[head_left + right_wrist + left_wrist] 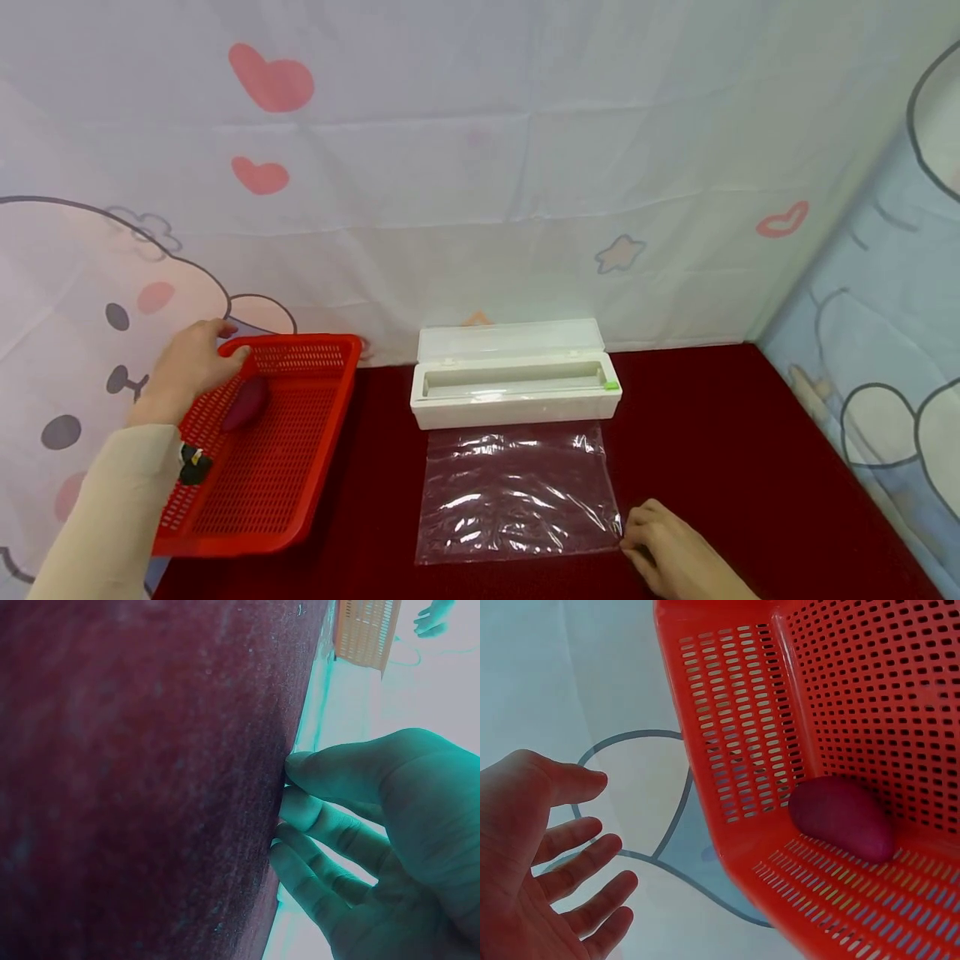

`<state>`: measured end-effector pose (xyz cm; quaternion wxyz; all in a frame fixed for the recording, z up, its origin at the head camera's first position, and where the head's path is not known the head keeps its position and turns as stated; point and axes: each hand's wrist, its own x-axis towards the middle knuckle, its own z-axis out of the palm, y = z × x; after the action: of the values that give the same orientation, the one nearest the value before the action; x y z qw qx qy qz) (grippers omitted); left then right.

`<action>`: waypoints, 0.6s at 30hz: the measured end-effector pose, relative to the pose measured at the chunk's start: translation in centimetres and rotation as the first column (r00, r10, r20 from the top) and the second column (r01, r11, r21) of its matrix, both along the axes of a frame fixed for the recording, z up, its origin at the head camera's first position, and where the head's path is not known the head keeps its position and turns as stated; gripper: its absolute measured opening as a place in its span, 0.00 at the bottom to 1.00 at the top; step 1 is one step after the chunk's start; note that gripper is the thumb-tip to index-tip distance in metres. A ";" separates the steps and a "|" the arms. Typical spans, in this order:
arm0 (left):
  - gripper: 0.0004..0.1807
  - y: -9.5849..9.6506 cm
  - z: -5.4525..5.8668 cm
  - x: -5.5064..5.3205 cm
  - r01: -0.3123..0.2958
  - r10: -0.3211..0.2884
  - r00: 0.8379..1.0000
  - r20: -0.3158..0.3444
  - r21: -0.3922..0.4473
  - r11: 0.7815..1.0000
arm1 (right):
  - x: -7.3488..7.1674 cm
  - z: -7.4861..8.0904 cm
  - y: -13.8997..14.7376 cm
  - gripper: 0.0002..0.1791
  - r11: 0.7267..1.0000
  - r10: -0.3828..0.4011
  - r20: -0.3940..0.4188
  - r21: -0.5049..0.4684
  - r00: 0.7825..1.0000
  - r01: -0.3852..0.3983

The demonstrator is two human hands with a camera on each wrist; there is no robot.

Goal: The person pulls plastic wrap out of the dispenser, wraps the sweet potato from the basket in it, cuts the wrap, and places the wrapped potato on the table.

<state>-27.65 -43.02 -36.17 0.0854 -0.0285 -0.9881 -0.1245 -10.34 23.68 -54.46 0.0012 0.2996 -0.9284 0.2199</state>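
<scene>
My left hand (187,371) is over the back left corner of a red plastic basket (302,537), fingers spread. In the left wrist view the hand (562,862) holds nothing and is outside the basket's rim. A smooth, dark purple, oblong item (844,819) lies inside by the wall. Clear plastic wrap (517,496) lies flat on the table, drawn out from a white wrap dispenser (517,410). My right hand (671,550) pinches the wrap's front right corner. Its thumb and forefinger meet close over the dark red cloth in the right wrist view.
The dispenser's lid (510,337) stands raised against the patterned curtain (480,208), and a green slider (611,386) sits at its right end. A small black thing (195,467) shows beside the left sleeve, in the basket. Dark red cloth (712,450) covers the table.
</scene>
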 end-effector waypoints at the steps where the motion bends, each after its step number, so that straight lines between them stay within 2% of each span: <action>1: 0.30 0.1 -0.1 0.0 -0.005 0.005 1.000 0.002 0.003 1.000 | 0.0 0.0 0.0 0.11 1.000 0.002 0.006 0.001 1.000 -0.002; 3: 0.30 0.1 -0.3 -0.1 -0.013 0.013 1.000 0.005 0.011 1.000 | 0.0 0.0 0.1 0.11 1.000 -0.002 0.026 0.001 1.000 0.002; 11: 0.30 0.0 -1.8 -0.8 -0.040 0.041 0.999 -0.010 0.051 0.998 | -0.2 0.0 0.2 0.11 1.000 0.012 -0.024 -0.006 1.000 -0.012; 18: 0.30 0.1 -3.0 -1.1 -0.075 0.076 0.997 -0.018 0.062 0.995 | -0.2 0.0 0.4 0.11 1.000 0.002 -0.012 0.001 1.000 -0.002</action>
<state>-28.76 -42.91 -39.20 0.1011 0.0102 -0.9833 -0.1510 -10.55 24.05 -54.43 0.0065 0.3020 -0.9281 0.2174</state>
